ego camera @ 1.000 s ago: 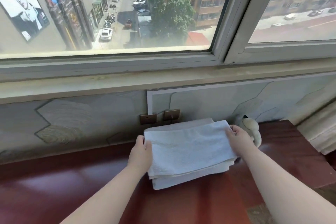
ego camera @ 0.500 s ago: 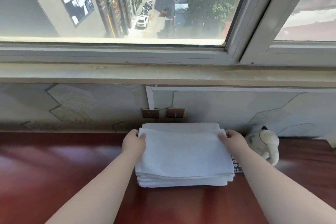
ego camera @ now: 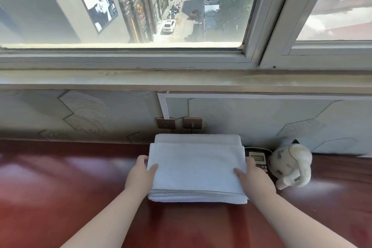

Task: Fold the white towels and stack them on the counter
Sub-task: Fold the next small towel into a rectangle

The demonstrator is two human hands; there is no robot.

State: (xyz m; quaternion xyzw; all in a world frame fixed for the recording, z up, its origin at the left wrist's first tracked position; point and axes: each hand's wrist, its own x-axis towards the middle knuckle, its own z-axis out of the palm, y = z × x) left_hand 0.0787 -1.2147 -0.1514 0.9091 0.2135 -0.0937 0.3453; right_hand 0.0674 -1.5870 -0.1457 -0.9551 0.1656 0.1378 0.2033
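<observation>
One towel stack (ego camera: 197,169) on the bench (ego camera: 60,189).
It sits between my left fingers (ego camera: 143,158) and right fingers (ego camera: 250,160), each pinching a side edge.

from my end the towels (ego camera: 196,169) read as white terry cloth, matt, with a fine ribbed weave on top and soft layered edges. the counter (ego camera: 60,183) is dark red wood under a glossy varnish that throws back pale glare. the wall panels (ego camera: 86,110) look matt and rough, combed in swirls. the socket plates (ego camera: 166,123) have a bronze metallic sheen. the plush toy (ego camera: 290,164) is cream, slightly fuzzy fabric; the phone (ego camera: 256,158) is dark plastic. the window frame (ego camera: 267,26) is smooth and pale; metal or plastic, i can't tell.
</observation>
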